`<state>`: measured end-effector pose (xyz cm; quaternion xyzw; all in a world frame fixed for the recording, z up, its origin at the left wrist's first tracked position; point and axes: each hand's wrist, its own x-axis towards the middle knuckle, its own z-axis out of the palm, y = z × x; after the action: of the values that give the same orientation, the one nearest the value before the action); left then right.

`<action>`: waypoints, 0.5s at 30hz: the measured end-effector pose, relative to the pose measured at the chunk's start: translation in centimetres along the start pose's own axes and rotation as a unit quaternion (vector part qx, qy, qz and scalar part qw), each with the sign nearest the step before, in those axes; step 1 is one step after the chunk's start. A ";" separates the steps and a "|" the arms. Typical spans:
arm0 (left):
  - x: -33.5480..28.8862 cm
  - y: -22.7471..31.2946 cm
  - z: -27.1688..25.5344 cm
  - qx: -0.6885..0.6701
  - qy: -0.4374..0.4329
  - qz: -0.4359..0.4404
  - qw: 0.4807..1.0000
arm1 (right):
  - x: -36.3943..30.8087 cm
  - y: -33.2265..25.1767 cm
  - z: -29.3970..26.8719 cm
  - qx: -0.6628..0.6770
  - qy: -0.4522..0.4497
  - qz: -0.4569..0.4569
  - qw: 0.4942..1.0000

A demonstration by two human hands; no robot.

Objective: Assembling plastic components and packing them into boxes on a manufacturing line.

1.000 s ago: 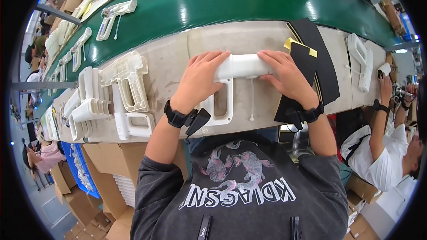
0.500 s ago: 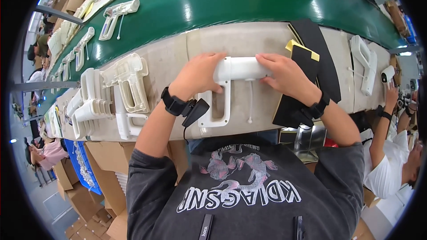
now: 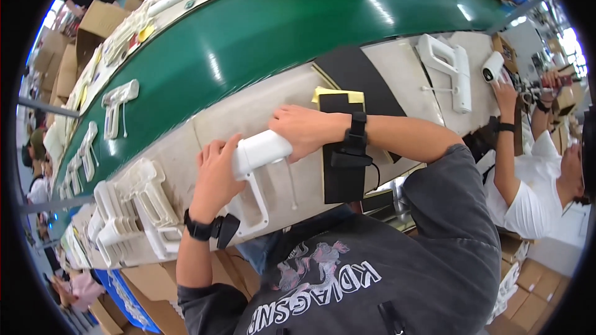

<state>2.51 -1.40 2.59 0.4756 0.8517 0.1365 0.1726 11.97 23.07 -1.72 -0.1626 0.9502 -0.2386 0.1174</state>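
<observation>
Assembly step, by the look of it: left hand (image 3: 217, 177) and right hand (image 3: 304, 130) both wrap the white gun-shaped housing (image 3: 261, 170) on the workbench (image 3: 186, 142); next likely needs firm seating pressure.

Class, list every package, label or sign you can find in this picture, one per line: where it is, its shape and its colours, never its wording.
Cardboard boxes: brown, open, beyond the green belt, upper left.
Yellow slip: small, flat, on the bench under a black sheet.
Stacked cartons: brown, lower right floor.
</observation>
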 end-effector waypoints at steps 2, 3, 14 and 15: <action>0.0 2.4 -1.9 0.032 0.017 0.010 0.999 | -1.5 -0.1 -0.4 0.028 0.063 0.010 0.998; 0.1 3.6 -2.6 0.060 0.033 0.011 0.998 | -2.3 -0.1 -0.5 0.060 0.120 0.013 0.991; -0.9 14.3 -8.1 0.035 0.261 0.235 0.936 | -19.0 0.3 -5.6 0.076 0.402 0.303 0.861; -2.2 13.7 -7.8 0.033 0.264 0.240 0.934 | -21.7 2.4 -4.6 0.071 0.438 0.364 0.819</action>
<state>10.74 3.21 15.46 0.6185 0.7309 0.2660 -0.1120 29.93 34.87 4.21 0.3258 0.8720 -0.2909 -0.2212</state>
